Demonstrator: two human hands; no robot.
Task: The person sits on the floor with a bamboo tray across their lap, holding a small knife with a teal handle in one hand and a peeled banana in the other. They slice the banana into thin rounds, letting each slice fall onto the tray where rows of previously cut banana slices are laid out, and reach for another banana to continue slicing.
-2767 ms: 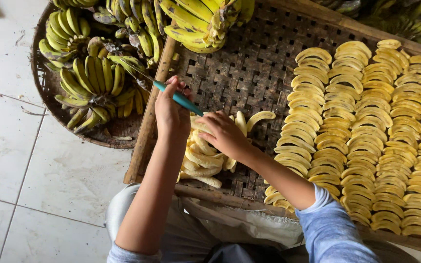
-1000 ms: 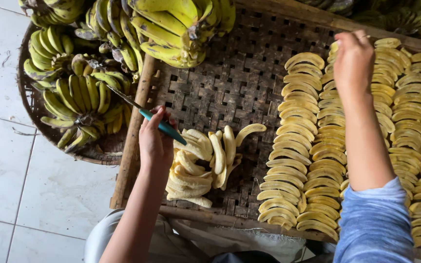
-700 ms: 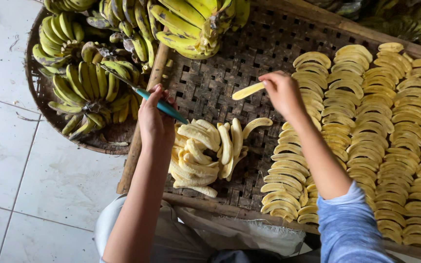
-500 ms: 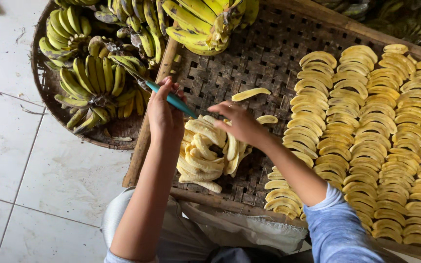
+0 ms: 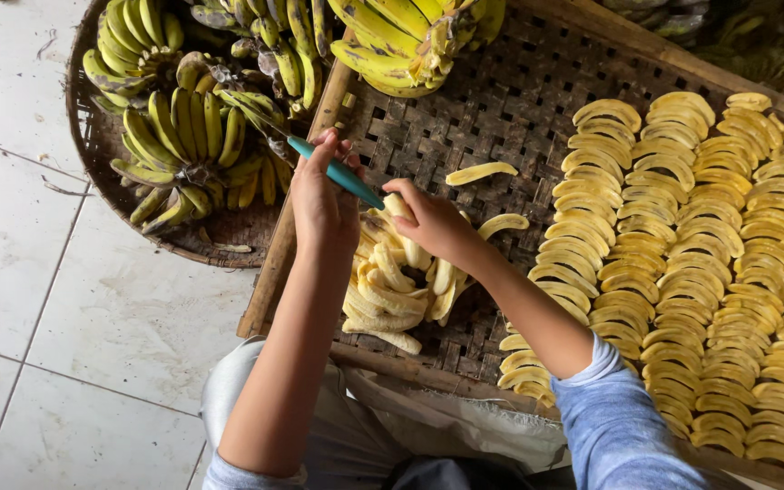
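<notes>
The left hand point(image 5: 322, 195), just left of the frame's centre, is closed around a knife with a slim teal handle point(image 5: 336, 171), its dark blade pointing up-left toward the round woven basket point(image 5: 93, 154) of unpeeled yellow-green banana bunches point(image 5: 188, 136) in the upper left. The right hand point(image 5: 433, 222), at centre, curls its fingers around a pale peeled banana point(image 5: 398, 207) at the top of a loose pile of peeled bananas point(image 5: 392, 286) on the dark woven bamboo drying tray point(image 5: 492, 100). The step in hand looks like picking up one fruit to slice lengthwise. Two stray yellow slices point(image 5: 481, 171) lie just right of the hands, while the right half of the frame is filled with neat overlapping rows of flat yellow banana slices point(image 5: 691, 263). More bunches sit along the tray's top edge point(image 5: 410, 32). As a judgement, the next move calls for bringing blade and fruit together, cutting away from the fingers, and keeping the soft slice whole so it lies flat among the rows.
</notes>
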